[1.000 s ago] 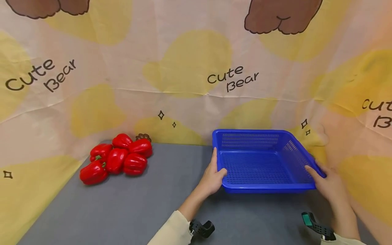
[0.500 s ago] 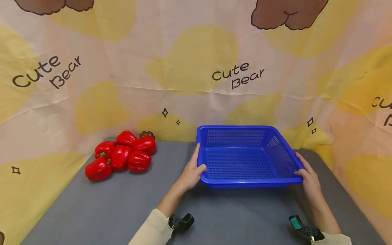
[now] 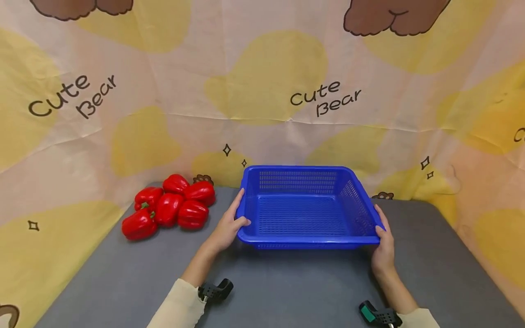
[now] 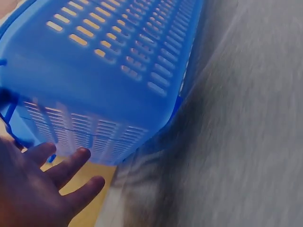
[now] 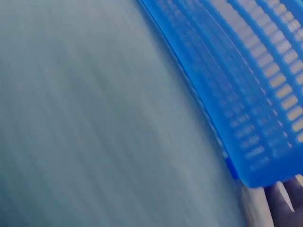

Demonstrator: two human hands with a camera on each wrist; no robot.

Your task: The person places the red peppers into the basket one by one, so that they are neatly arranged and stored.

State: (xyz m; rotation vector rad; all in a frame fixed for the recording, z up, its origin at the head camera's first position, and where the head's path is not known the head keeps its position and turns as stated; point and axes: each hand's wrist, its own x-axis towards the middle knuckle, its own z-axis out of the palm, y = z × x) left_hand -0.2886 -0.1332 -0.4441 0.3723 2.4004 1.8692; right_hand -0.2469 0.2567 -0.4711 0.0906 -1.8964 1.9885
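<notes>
A blue plastic basket (image 3: 299, 216) with slotted walls is held between both hands in the head view, its inside bare. My left hand (image 3: 226, 230) grips the left rim, thumb over the top and other fingers outside. In the left wrist view, fingers of the left hand (image 4: 52, 184) spread under the rim beside the slotted wall. The right hand (image 3: 384, 248) holds the right rim near its front corner, thumb on top. Only a few fingers of the right hand (image 5: 286, 201) show at the basket's corner in the right wrist view.
Several red bell peppers (image 3: 167, 209) lie grouped on the grey table (image 3: 295, 291), left of the basket. A patterned cloth (image 3: 262, 82) with bear prints hangs behind. Dark bands (image 3: 215, 290) with small devices sit on both wrists.
Both hands have carried the basket leftward, closer to the bell peppers. The head view has shifted slightly, so the peppers and backdrop appear further right. Both hands keep hold of the rim.
</notes>
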